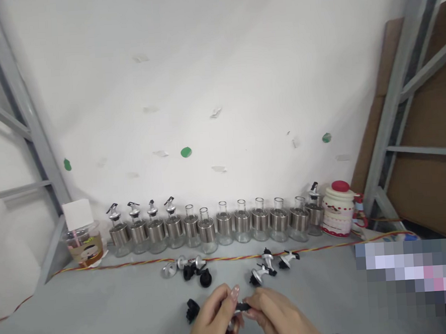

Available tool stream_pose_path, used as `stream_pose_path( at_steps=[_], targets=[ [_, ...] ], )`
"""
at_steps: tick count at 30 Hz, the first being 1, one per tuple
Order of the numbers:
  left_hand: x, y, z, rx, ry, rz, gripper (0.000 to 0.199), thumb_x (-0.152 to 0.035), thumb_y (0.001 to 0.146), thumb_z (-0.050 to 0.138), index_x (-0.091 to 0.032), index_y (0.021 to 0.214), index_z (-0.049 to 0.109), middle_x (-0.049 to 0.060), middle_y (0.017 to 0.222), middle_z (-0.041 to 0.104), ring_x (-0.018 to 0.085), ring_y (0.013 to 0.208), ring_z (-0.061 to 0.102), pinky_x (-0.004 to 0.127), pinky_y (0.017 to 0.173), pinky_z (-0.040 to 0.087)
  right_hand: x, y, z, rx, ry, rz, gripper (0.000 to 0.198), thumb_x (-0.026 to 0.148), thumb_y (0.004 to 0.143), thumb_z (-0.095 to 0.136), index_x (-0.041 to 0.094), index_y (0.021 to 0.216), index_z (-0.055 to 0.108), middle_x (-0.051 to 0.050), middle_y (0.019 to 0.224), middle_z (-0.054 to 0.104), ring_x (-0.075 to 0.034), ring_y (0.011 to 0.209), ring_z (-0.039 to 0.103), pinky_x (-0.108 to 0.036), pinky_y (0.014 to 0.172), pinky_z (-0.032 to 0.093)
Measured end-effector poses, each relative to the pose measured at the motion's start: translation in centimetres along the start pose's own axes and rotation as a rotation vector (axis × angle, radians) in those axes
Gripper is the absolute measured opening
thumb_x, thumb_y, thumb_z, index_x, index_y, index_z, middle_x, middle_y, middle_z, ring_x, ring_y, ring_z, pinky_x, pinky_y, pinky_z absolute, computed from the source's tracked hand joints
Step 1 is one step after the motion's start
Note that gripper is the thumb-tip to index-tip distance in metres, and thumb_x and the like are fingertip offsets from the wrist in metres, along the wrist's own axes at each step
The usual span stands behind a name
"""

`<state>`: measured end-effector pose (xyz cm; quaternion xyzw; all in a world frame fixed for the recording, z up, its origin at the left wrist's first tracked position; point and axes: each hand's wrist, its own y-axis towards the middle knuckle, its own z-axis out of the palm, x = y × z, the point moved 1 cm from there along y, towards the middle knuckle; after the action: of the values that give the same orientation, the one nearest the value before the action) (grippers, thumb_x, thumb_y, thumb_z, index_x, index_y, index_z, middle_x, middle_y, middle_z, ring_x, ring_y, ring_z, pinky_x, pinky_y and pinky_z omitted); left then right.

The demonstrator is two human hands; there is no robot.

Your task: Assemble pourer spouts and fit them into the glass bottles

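Note:
At the bottom centre my left hand (pixel 214 319) is closed around a small silver-and-black bottle pourer (pixel 242 306), whose lower part is hidden by the fingers. From the other side, my right hand (pixel 278 315) pinches the black end of the same pourer. Just left of my left hand lies a black ribbed stopper (pixel 192 310). Beyond the hands, three assembled pourers (pixel 258 274) lie to the right. Loose silver caps (pixel 169 269) and black stoppers (pixel 205 278) are grouped to the left.
Several glass bottles with steel bands (pixel 242 221) stand in a row along the white wall; some carry pourers. A drink cup (pixel 85 248) flanks them on the left, a red-lidded jar (pixel 338 210) on the right. A twisted red-yellow cord (pixel 138 264) crosses the grey table (pixel 114 304).

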<state>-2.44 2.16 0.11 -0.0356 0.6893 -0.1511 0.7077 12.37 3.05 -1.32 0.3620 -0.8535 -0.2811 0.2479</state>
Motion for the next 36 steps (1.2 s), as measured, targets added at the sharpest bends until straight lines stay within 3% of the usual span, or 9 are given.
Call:
stream_pose_path(
  at_steps=[7,16,22,27,31,36],
  targets=[
    [0.4,0.47,-0.1,-0.007,0.005,-0.003,0.059,-0.078,0.051,0.048,-0.021,0.067,0.045,-0.012,0.045,0.04,0.002,0.034,0.027,0.016,0.035,0.016,-0.6,-0.58,0.6,-0.047,-0.074,-0.009,0.03,0.033,0.094,0.021,0.023,0.09,0.049,-0.003,0.072,0.066,-0.017,0.067,0.064,-0.026,0.059,0.05],
    [0.68,0.72,-0.36,0.045,0.029,0.054,0.056,-0.077,0.055,0.048,-0.022,0.066,0.042,-0.012,0.042,0.039,0.003,0.032,0.028,0.016,0.032,0.017,-0.46,-0.32,0.46,0.056,0.057,0.099,0.038,0.039,0.094,0.018,0.022,0.083,0.051,-0.003,0.068,0.064,-0.015,0.065,0.062,-0.023,0.057,0.048],
    [0.11,0.25,-0.25,0.059,0.003,0.016,0.058,-0.077,0.052,0.05,-0.021,0.062,0.042,-0.011,0.041,0.039,0.003,0.036,0.031,0.016,0.037,0.021,-0.92,-0.81,0.71,0.105,0.14,0.138,0.038,0.04,0.093,0.019,0.022,0.085,0.051,-0.003,0.071,0.064,-0.015,0.066,0.061,-0.022,0.06,0.048],
    [-0.26,-0.11,-0.37,0.105,-0.01,-0.02,0.059,-0.076,0.046,0.055,-0.02,0.061,0.044,-0.01,0.042,0.043,0.003,0.038,0.034,0.016,0.041,0.023,-1.02,-0.91,0.81,0.087,0.191,0.164,0.041,0.043,0.093,0.018,0.021,0.082,0.052,-0.003,0.068,0.063,-0.014,0.061,0.06,-0.022,0.057,0.048],
    [0.03,-0.1,-0.31,0.115,-0.074,-0.038,0.061,-0.075,0.043,0.058,-0.018,0.061,0.048,-0.009,0.044,0.048,0.003,0.038,0.037,0.016,0.042,0.023,-0.76,-0.72,0.57,0.013,0.253,0.101,0.038,0.043,0.092,0.022,0.021,0.077,0.049,-0.001,0.062,0.061,-0.012,0.054,0.057,-0.019,0.053,0.047],
    [0.63,0.13,-0.25,0.034,-0.142,-0.095,0.063,-0.07,0.047,0.061,-0.017,0.081,0.055,-0.008,0.042,0.051,0.004,0.037,0.041,0.017,0.043,0.024,-0.46,-0.66,0.5,-0.081,0.285,0.024,0.031,0.042,0.092,0.027,0.023,0.077,0.047,0.001,0.06,0.059,-0.01,0.052,0.055,-0.016,0.052,0.045]
  ],
)
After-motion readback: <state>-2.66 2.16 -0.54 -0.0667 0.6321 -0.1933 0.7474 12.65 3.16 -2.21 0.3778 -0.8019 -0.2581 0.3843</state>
